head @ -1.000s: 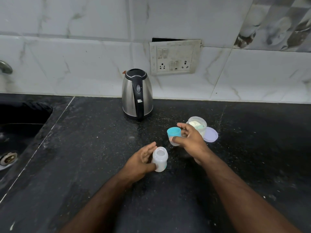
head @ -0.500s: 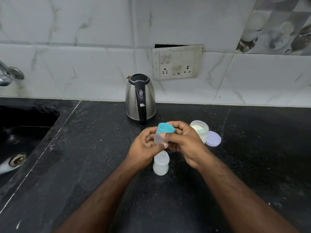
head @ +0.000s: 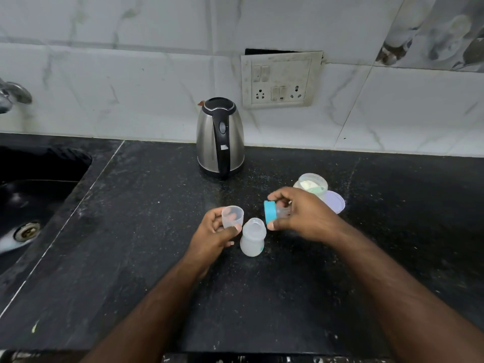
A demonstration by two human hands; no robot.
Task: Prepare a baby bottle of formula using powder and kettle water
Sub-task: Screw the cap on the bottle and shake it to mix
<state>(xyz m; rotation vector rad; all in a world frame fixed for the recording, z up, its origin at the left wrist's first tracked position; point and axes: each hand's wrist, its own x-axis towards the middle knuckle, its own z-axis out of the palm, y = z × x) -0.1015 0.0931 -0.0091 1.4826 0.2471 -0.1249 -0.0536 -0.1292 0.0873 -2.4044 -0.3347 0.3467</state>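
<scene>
The baby bottle point(head: 252, 237) stands upright and uncapped on the black counter point(head: 131, 231), near the middle, between the two hands. It is translucent, and I cannot tell if there is something inside. Just to its left, the left hand point(head: 216, 235) grips a clear cap point(head: 232, 217) with its open side up, the fingers curled around it and the thumb over its front side; the cap is held a little above the counter, close to the neck of the bottle. Just to the right of the bottle, the right hand point(head: 301, 214) holds the teal ring point(head: 270, 212) with the clear nipple part, turned on its side so that the ring faces to the left; the thumb is under the ring and the fingers are bent over the top. Behind the right hand is an open round container point(head: 311, 183) with pale powder inside, and its lid point(head: 335, 201) lies flat on the counter, touching it on the right. Further back, against the marble wall, stands the steel kettle point(head: 220, 138) with a black handle that faces the camera and a closed lid. Above it to the right is a switch and socket plate point(head: 281, 79) on the wall. At the left side the sink point(head: 31, 195) is sunk in the counter, with the tap point(head: 11, 95) above it at the picture's edge.
</scene>
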